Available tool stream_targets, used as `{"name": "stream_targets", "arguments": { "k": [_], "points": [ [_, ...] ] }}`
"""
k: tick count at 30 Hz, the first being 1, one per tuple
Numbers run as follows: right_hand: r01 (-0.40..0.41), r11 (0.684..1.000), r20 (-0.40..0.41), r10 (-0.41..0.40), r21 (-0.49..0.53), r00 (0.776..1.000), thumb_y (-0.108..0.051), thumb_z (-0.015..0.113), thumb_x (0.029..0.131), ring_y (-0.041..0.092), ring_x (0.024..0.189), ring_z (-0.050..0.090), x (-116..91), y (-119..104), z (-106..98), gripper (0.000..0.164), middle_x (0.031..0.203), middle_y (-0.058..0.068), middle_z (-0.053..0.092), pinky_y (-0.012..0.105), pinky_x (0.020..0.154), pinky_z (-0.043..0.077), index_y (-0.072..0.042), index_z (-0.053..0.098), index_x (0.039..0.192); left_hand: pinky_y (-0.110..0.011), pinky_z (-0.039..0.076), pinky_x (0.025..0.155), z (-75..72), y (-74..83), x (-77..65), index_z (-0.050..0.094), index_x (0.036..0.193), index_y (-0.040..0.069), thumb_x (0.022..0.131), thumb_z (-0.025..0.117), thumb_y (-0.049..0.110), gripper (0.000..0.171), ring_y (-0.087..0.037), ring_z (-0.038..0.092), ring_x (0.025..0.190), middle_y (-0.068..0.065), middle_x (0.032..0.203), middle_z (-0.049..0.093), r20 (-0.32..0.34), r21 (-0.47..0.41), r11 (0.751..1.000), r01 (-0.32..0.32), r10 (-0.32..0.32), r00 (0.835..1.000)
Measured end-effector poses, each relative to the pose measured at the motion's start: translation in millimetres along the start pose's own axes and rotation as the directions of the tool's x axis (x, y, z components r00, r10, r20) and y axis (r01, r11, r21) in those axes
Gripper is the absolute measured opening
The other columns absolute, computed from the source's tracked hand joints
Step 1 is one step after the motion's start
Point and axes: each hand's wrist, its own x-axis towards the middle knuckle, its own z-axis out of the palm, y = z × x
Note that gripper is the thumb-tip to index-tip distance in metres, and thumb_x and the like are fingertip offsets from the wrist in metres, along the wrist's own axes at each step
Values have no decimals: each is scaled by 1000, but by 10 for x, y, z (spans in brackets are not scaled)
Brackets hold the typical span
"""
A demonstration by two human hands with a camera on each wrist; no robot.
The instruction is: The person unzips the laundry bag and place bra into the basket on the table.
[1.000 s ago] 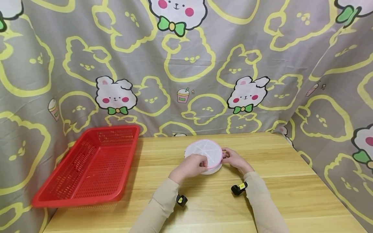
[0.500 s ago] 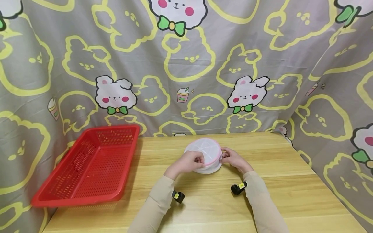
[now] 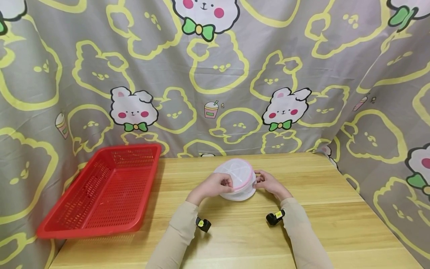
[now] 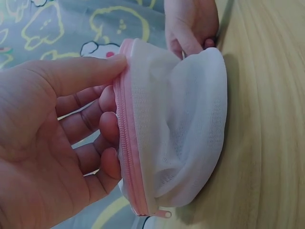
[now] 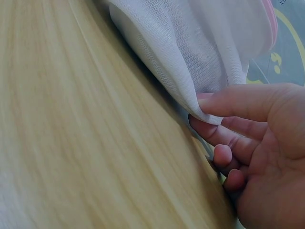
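A round white mesh laundry bag (image 3: 240, 173) with a pink zipper (image 4: 127, 138) round its top sits near the back middle of the table. My left hand (image 3: 216, 184) grips the zipped rim, thumb on the pink band and fingers curled behind it. The top tilts up while the mesh side stretches and creases below, as the left wrist view shows. A small pink zipper pull (image 4: 162, 214) hangs at the lower end of the zip. On the right side, my right hand (image 3: 268, 183) pinches the bag's lower edge between thumb (image 5: 238, 102) and forefinger, close over the wood.
A red perforated plastic basket (image 3: 144, 209) stands at the left of the wooden table (image 3: 235, 235). Behind and beside the table hangs a grey curtain (image 3: 208, 67) with cartoon bears and rabbits. A black wrist camera (image 3: 203, 224) sits on the left sleeve, another on the right.
My left hand has moved a little left and lifted the zipped rim, so the top tilts more and more of the mesh side shows. The right hand has stayed almost still.
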Motion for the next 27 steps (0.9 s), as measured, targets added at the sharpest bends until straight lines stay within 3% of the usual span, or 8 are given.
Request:
{"name": "stream_targets", "arguments": {
  "k": [8,17,27],
  "points": [
    [0,1000,-9,0,10,1000,0,67,83,13,86,60,-7,-5,5,64,91,2,65,29,85,40,2,39,140,-20,42,62,-47,6,-17,62,79,13,87,72,14,13,-6,49,69,7,72,55,0,-11,1000,21,-21,1000],
    [23,999,-11,-22,37,1000,2,65,84,13,87,60,-15,-5,5,36,90,1,64,29,84,40,1,47,115,-19,42,62,-66,-5,-33,63,80,11,87,72,13,12,-6,49,69,6,72,55,16,-32,999,28,-28,999],
    [6,1000,-24,-6,6,1000,-2,66,86,14,87,57,-9,-17,6,34,93,5,62,29,84,41,5,52,116,-21,44,64,-123,-47,-56,63,81,13,87,72,15,10,-8,51,72,5,75,57,25,-77,996,50,-48,999]
  ]
}}
